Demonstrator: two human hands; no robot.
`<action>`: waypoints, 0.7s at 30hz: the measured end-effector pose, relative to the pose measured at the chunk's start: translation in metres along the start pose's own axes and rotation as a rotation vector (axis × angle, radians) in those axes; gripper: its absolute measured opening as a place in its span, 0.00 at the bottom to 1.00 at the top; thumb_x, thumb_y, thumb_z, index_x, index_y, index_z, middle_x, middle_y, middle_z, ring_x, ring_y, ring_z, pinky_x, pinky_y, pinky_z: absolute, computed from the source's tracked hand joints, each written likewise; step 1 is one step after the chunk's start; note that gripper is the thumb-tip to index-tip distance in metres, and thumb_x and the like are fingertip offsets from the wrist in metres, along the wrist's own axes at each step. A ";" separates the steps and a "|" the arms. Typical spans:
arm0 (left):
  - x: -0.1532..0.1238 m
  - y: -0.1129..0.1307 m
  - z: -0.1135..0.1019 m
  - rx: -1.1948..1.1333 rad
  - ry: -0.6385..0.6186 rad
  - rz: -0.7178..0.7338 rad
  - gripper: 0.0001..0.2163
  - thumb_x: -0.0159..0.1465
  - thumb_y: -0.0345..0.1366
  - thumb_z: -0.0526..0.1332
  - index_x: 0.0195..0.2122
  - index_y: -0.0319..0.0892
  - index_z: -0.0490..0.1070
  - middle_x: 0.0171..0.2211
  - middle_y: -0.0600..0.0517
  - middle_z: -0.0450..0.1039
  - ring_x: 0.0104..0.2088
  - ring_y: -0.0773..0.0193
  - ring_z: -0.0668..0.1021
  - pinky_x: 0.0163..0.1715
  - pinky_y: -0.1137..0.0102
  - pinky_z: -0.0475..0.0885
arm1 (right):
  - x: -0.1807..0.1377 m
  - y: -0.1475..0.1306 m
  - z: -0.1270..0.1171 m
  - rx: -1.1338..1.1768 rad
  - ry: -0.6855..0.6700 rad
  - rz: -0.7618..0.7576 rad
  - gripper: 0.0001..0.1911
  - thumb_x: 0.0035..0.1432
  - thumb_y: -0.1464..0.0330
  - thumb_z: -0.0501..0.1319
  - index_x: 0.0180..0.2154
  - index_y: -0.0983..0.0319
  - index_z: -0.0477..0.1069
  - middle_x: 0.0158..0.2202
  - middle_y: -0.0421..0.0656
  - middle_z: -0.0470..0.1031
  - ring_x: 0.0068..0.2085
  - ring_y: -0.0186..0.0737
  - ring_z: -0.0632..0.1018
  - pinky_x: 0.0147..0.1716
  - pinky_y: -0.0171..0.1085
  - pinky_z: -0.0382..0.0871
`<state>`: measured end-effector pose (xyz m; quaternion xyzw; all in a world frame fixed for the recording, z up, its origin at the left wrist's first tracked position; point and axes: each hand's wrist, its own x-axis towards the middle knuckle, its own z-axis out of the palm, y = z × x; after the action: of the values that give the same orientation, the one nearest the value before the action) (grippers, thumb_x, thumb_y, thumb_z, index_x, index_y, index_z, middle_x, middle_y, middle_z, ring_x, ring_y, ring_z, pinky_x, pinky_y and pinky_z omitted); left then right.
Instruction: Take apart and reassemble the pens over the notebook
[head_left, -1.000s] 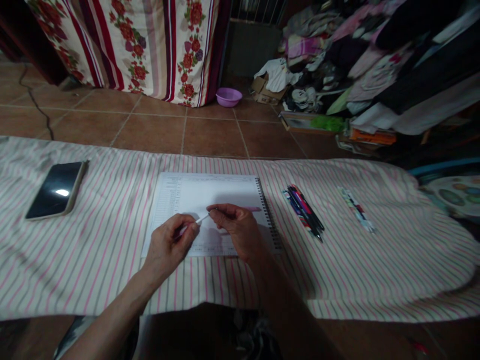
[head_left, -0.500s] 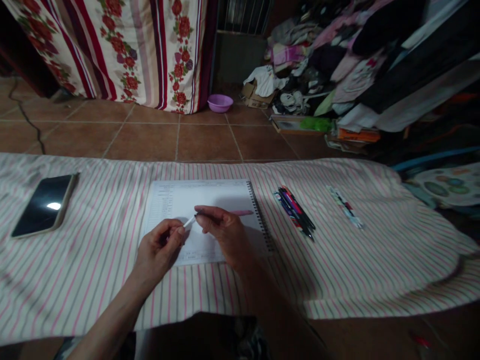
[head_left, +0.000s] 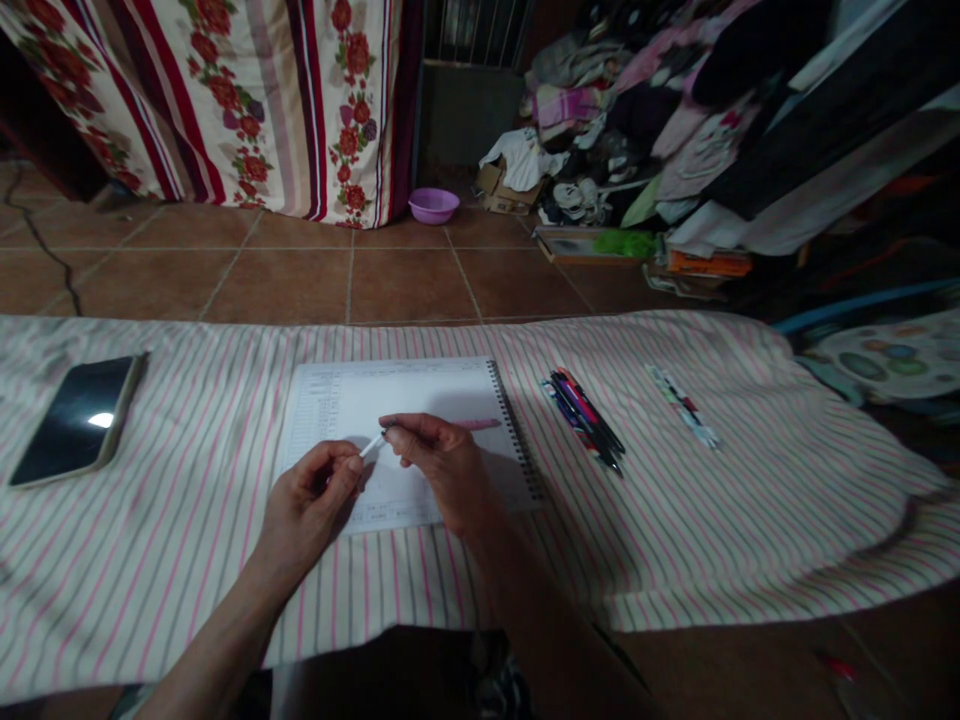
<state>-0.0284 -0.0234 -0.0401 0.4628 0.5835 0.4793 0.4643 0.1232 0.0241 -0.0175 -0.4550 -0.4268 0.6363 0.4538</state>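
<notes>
Over the notebook, my left hand (head_left: pixel 319 490) is closed, thumb and index finger pinching a slim white pen-like stick (head_left: pixel 371 446). Its exact kind is too small to make out. At the stick's dark upper end, the fingertips of my right hand (head_left: pixel 442 465) are pressed together. Beneath both hands lies an open spiral notebook (head_left: pixel 412 385), its coil on the right side and printed lines on the left of the page. A pink pen (head_left: pixel 480 424) rests on the page, partly hidden behind my right hand.
Several pens (head_left: pixel 585 420) lie bunched right of the notebook, with slim white patterned pens (head_left: pixel 682 405) farther right. A phone (head_left: pixel 71 420) lies left on the striped cloth (head_left: pixel 202 480). Beyond are a purple basin (head_left: pixel 433 206), a floral curtain (head_left: pixel 285 100) and piled clothes (head_left: pixel 637 110).
The whole view has shifted slightly, so everything sits a little farther left. Both hands keep nearly the same pose on the white stick.
</notes>
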 end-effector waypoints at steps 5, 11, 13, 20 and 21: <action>-0.001 -0.002 0.000 -0.004 0.007 -0.007 0.11 0.59 0.46 0.62 0.32 0.42 0.69 0.22 0.56 0.67 0.23 0.71 0.67 0.21 0.76 0.62 | 0.001 0.000 -0.001 -0.031 0.003 -0.014 0.08 0.45 0.64 0.67 0.32 0.56 0.80 0.24 0.37 0.75 0.25 0.30 0.67 0.27 0.33 0.63; 0.000 -0.005 0.000 0.019 0.003 0.011 0.11 0.60 0.46 0.61 0.32 0.42 0.70 0.23 0.56 0.67 0.23 0.72 0.67 0.22 0.76 0.63 | 0.002 0.002 -0.001 -0.041 0.006 -0.019 0.10 0.44 0.63 0.67 0.31 0.57 0.81 0.24 0.38 0.75 0.25 0.31 0.68 0.28 0.33 0.64; 0.000 -0.003 0.000 0.014 0.009 0.012 0.11 0.59 0.45 0.62 0.31 0.41 0.70 0.23 0.56 0.67 0.23 0.72 0.67 0.22 0.76 0.63 | 0.002 0.002 -0.001 -0.050 0.010 -0.012 0.10 0.45 0.63 0.67 0.32 0.57 0.81 0.25 0.38 0.76 0.25 0.31 0.69 0.28 0.33 0.64; -0.001 0.002 0.002 -0.030 0.015 0.008 0.11 0.59 0.44 0.62 0.31 0.41 0.70 0.21 0.57 0.64 0.21 0.73 0.65 0.20 0.77 0.60 | 0.001 0.003 0.001 -0.018 0.018 -0.025 0.08 0.45 0.63 0.67 0.30 0.57 0.81 0.22 0.37 0.74 0.25 0.30 0.68 0.28 0.32 0.64; -0.001 0.002 0.002 -0.038 0.018 0.008 0.11 0.59 0.44 0.62 0.30 0.41 0.70 0.21 0.57 0.64 0.21 0.73 0.65 0.20 0.77 0.61 | 0.001 0.003 0.002 -0.018 0.020 -0.024 0.09 0.45 0.63 0.67 0.30 0.57 0.80 0.22 0.37 0.74 0.25 0.30 0.68 0.28 0.32 0.64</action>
<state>-0.0259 -0.0239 -0.0386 0.4520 0.5766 0.4960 0.4660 0.1210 0.0243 -0.0202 -0.4602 -0.4336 0.6223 0.4616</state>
